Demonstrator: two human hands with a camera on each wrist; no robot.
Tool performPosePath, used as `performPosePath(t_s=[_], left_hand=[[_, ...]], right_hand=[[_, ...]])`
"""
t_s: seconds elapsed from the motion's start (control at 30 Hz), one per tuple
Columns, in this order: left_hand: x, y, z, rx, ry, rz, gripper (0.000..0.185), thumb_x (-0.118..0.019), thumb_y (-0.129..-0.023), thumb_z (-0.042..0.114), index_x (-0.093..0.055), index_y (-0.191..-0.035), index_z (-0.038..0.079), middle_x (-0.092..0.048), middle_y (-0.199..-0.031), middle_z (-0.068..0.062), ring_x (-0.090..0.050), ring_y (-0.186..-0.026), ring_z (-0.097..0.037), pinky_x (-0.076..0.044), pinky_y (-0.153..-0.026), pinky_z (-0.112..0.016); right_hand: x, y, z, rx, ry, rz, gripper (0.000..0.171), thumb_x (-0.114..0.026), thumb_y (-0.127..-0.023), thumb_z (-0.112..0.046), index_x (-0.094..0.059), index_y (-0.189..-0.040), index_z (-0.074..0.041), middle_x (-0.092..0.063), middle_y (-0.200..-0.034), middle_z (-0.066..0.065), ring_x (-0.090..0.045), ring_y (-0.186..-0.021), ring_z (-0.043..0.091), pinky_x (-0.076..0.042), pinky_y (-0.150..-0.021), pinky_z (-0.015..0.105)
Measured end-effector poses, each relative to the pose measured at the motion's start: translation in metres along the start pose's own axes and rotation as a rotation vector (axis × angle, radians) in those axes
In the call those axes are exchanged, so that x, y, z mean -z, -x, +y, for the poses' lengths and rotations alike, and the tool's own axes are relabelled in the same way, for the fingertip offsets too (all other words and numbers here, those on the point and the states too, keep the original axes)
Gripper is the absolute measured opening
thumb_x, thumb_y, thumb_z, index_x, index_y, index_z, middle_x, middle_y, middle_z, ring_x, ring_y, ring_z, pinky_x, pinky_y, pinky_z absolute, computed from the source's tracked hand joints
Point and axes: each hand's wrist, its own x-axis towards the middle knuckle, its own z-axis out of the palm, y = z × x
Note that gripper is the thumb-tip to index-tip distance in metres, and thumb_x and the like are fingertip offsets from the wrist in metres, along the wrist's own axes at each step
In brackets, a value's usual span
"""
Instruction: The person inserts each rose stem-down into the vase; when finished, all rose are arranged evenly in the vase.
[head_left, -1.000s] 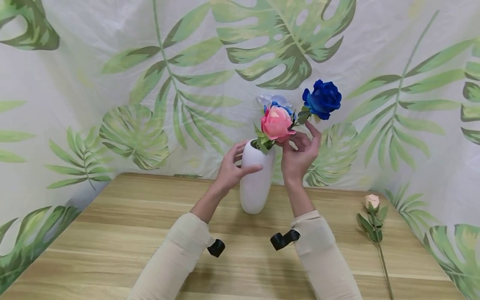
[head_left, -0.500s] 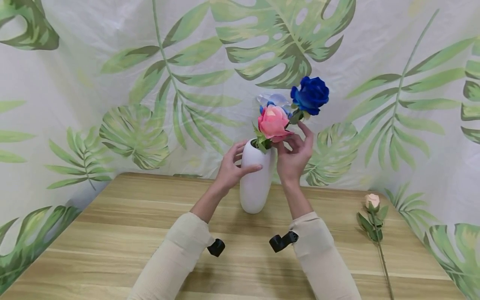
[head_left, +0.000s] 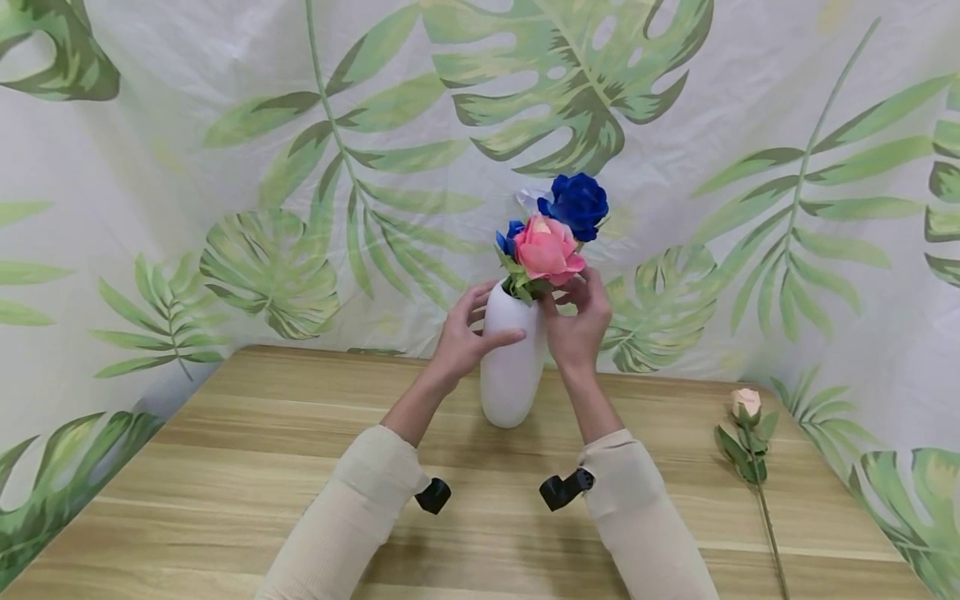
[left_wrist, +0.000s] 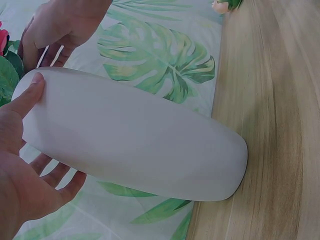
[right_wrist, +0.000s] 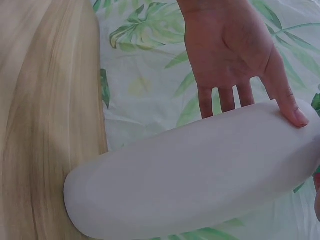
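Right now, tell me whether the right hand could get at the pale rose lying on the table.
Probably yes, once it lets go. The right hand is busy at the blue rose in the vase; the pale rose lies on that hand's side with bare table between.

**Matt ceramic, wood grain, printed cloth and fabric petals**

The tall white oval vase (head_left: pixel 512 367) looks like ceramic or plastic with a smooth, matt, unglazed finish; both wrist views show an even surface with only soft shading.

The light wooden table (head_left: pixel 225 467) shows long straight grain in pale and darker bands, smooth with a low satin sheen.

The white backdrop cloth printed with green leaves (head_left: pixel 300 167) is thin fabric, matt, faintly creased.

The pink rose (head_left: pixel 547 248), the deep blue rose (head_left: pixel 577 202) and the pale peach rosebud lying at the right (head_left: pixel 746 402) look artificial, with soft cloth-like matt petals and plasticky green leaves.

The cream sleeves (head_left: pixel 360 500) are a fine ribbed knit.
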Motion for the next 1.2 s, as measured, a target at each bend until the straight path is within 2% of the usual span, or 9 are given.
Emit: performPosePath(t_s=[0.13, 0.37, 0.6, 0.77, 0.93, 1.03, 1.2], left_hand=[[-0.001, 0.0, 0.0, -0.001, 0.011, 0.001, 0.078, -0.086, -0.085, 0.011, -0.048, -0.153, 0.015, -0.051, -0.151, -0.014, -0.053, -0.133, -0.036, -0.051, -0.101, -0.057], [-0.001, 0.0, 0.001, 0.013, 0.013, 0.004, 0.082, -0.087, -0.084, 0.012, -0.047, -0.155, 0.017, -0.05, -0.152, -0.014, -0.052, -0.133, -0.036, -0.051, -0.102, -0.056], [-0.001, -0.001, 0.0, 0.021, 0.009, 0.01, 0.082, -0.087, -0.084, 0.012, -0.046, -0.155, 0.014, -0.05, -0.152, -0.014, -0.052, -0.134, -0.035, -0.05, -0.103, -0.055], [-0.001, -0.001, 0.0, 0.024, 0.004, 0.01, 0.083, -0.087, -0.085, 0.013, -0.045, -0.156, 0.016, -0.049, -0.154, -0.012, -0.052, -0.135, -0.034, -0.049, -0.104, -0.056], [0.0, 0.0, 0.0, 0.027, 0.007, 0.003, 0.083, -0.086, -0.085, 0.013, -0.044, -0.157, 0.017, -0.049, -0.155, -0.011, -0.051, -0.135, -0.034, -0.05, -0.103, -0.057], [0.0, 0.0, 0.0, 0.031, 0.008, 0.0, 0.084, -0.087, -0.085, 0.014, -0.044, -0.157, 0.018, -0.049, -0.155, -0.011, -0.051, -0.136, -0.034, -0.05, -0.103, -0.057], [-0.001, 0.0, 0.0, 0.03, 0.007, 0.005, 0.083, -0.086, -0.085, 0.014, -0.044, -0.157, 0.017, -0.049, -0.154, -0.012, -0.051, -0.135, -0.034, -0.05, -0.104, -0.056]], right_hand=[[0.004, 0.0, -0.001, 0.005, 0.066, -0.025, 0.026, -0.067, -0.08, 0.016, -0.067, -0.106, 0.013, -0.068, -0.091, 0.028, -0.065, -0.084, 0.035, -0.052, -0.065, 0.043], [0.009, 0.001, 0.005, -0.016, 0.122, -0.084, 0.017, -0.072, -0.087, 0.0, -0.073, -0.102, 0.007, -0.072, -0.093, 0.023, -0.067, -0.089, 0.038, -0.051, -0.066, 0.041], [0.01, 0.002, 0.008, -0.052, 0.137, -0.089, 0.017, -0.072, -0.089, 0.0, -0.076, -0.105, 0.006, -0.074, -0.098, 0.022, -0.068, -0.092, 0.035, -0.051, -0.068, 0.039], [0.004, -0.003, 0.003, -0.077, 0.083, -0.068, 0.02, -0.073, -0.09, 0.004, -0.072, -0.109, 0.009, -0.074, -0.103, 0.024, -0.071, -0.096, 0.035, -0.055, -0.074, 0.03], [-0.002, -0.006, 0.0, -0.105, 0.037, -0.038, 0.026, -0.074, -0.088, 0.01, -0.07, -0.114, 0.01, -0.075, -0.1, 0.026, -0.072, -0.086, 0.04, -0.053, -0.073, 0.019], [-0.003, -0.006, 0.0, -0.109, 0.035, -0.016, 0.027, -0.075, -0.086, 0.011, -0.07, -0.112, 0.011, -0.075, -0.097, 0.027, -0.072, -0.079, 0.035, -0.054, -0.073, 0.017], [-0.002, -0.007, 0.001, -0.128, 0.0, -0.012, 0.025, -0.074, -0.083, 0.013, -0.069, -0.107, 0.013, -0.074, -0.094, 0.029, -0.07, -0.074, 0.007, -0.055, -0.072, 0.018]])
